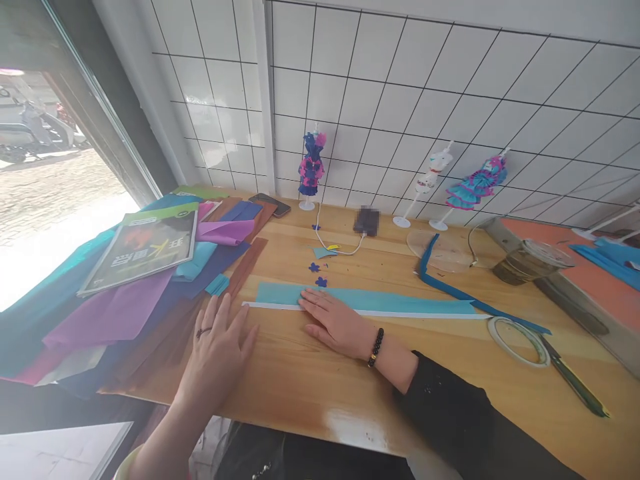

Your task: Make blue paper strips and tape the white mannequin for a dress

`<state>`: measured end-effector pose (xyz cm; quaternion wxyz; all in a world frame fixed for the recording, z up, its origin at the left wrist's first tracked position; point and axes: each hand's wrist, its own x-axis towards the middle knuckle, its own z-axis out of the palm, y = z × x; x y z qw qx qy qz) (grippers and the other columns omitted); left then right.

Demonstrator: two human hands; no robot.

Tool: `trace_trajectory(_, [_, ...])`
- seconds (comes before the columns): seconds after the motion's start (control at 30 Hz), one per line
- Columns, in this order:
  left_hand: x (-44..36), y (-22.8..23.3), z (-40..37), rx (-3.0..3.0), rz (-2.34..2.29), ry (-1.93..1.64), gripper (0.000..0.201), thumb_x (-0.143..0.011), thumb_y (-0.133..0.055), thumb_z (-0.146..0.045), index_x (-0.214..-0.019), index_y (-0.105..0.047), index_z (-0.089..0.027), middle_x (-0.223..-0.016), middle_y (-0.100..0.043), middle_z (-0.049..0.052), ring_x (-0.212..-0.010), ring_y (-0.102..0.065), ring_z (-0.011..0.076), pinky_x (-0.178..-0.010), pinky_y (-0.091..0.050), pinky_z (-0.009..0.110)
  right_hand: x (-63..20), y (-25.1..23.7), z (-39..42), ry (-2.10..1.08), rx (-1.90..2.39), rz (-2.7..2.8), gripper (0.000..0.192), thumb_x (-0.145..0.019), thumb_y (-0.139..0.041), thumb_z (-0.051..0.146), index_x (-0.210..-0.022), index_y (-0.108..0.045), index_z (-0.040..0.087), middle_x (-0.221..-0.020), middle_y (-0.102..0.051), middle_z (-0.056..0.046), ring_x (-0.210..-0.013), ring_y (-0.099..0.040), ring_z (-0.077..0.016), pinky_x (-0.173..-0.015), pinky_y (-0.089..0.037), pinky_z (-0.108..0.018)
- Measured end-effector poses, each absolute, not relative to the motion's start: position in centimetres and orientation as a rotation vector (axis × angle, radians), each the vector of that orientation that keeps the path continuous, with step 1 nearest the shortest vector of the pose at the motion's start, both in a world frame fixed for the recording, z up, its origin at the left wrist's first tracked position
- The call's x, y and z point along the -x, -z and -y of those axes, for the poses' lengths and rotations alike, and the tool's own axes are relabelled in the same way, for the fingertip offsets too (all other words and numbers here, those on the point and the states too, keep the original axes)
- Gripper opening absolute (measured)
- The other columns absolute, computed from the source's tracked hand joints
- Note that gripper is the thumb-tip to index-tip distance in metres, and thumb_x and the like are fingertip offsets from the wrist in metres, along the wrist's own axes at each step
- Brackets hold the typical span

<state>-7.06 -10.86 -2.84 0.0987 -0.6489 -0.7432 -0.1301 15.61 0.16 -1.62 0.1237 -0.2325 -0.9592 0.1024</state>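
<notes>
A: Nearest the lens, the left hand [217, 347] lies flat and open on the wooden worktop [310, 393], fingers spread, a ring on one, holding nothing. It sits just beside the edge of the heap of coloured paper sheets [115, 313].

B: Right hand?

A: The right hand [336, 323], in a black sleeve with a bead bracelet [376, 347], is open too, palm down, fingertips pressing on the light blue paper strip [370, 300]. It grips nothing, only pins the strip.

B: Big to small, what else?

A: On the heap lies a green booklet [143, 248]. Far right, an orange board [570, 267] with a plastic cup [530, 260] at its near end. Three small dress forms [311, 167] stand by the tiled wall. A phone [367, 221] with a cable, a tape roll [515, 340], a dark blue strip [450, 283], and tiny blue paper flowers [317, 275].

B: How does the strip handle?

A: Judging by its look: thin, light, soft, it creases and tears easily, and slides on the wood. Best held flat with the fingers, or pinched at an end or along the white lower edge.

B: Which way does it run?

A: It lies flat mid-worktop, long axis left to right, roughly parallel to the near edge, its left end between the two hands.
</notes>
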Motion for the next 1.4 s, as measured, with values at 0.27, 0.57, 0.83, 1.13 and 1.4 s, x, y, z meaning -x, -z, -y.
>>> trace_trajectory(0.27, [6.9, 2.5, 11.0, 1.932, 2.200, 0.372, 0.045, -0.085, -0.038, -0.040, -0.118, -0.055, -0.014, -0.138, -0.034, 0.017, -0.131, -0.021, 0.0338, -0.103, -0.025, 0.052, -13.9, 1.3, -0.3, -0.252, 0.724, 2.851, 0.054, -0.090, -0.026, 0.049, -0.131, -0.041, 0.016, -0.141, -0.034, -0.009, -0.132, -0.025, -0.0184, -0.109, -0.023, -0.040])
trace_trajectory(0.57, [6.9, 2.8, 11.0, 1.911, 2.156, 0.425, 0.043, -0.084, -0.041, -0.039, -0.117, -0.056, -0.016, -0.137, -0.037, 0.017, -0.130, -0.025, 0.0333, -0.102, -0.027, 0.052, -12.2, 1.4, -0.8, -0.278, 0.794, 2.862, 0.058, -0.090, -0.024, 0.049, -0.130, -0.043, 0.012, -0.141, -0.032, -0.015, -0.132, -0.023, -0.0237, -0.108, -0.021, -0.044])
trace_trajectory(0.83, [7.0, 2.8, 11.0, 1.910, 2.182, 0.422, 0.042, -0.084, -0.042, -0.039, -0.117, -0.056, -0.017, -0.137, -0.036, 0.015, -0.131, -0.023, 0.0327, -0.103, -0.025, 0.050, -10.1, 1.3, 0.1, -0.196, 0.702, 2.868, 0.060, -0.089, -0.024, 0.052, -0.132, -0.039, 0.013, -0.144, -0.027, -0.014, -0.134, -0.018, -0.0234, -0.109, -0.016, -0.044])
trace_trajectory(1.13, [6.9, 2.7, 10.9, 1.909, 2.188, 0.355, 0.044, -0.085, -0.038, -0.039, -0.117, -0.056, -0.015, -0.138, -0.035, 0.016, -0.130, -0.024, 0.0322, -0.103, -0.025, 0.049, -9.8, 1.7, -0.4, -0.190, 0.873, 2.809, 0.060, -0.088, -0.023, 0.054, -0.131, -0.041, 0.015, -0.142, -0.031, -0.015, -0.133, -0.018, -0.0274, -0.105, -0.017, -0.052])
trace_trajectory(1.4, [7.5, 3.1, 10.7, 1.922, 2.169, 0.345, 0.046, -0.084, -0.038, -0.040, -0.119, -0.054, -0.016, -0.136, -0.037, 0.016, -0.129, -0.025, 0.0328, -0.100, -0.028, 0.051, -12.2, 0.4, 1.8, -0.177, 0.688, 2.801, 0.059, -0.090, -0.024, 0.050, -0.130, -0.040, 0.010, -0.143, -0.028, -0.016, -0.133, -0.017, -0.0246, -0.109, -0.015, -0.046])
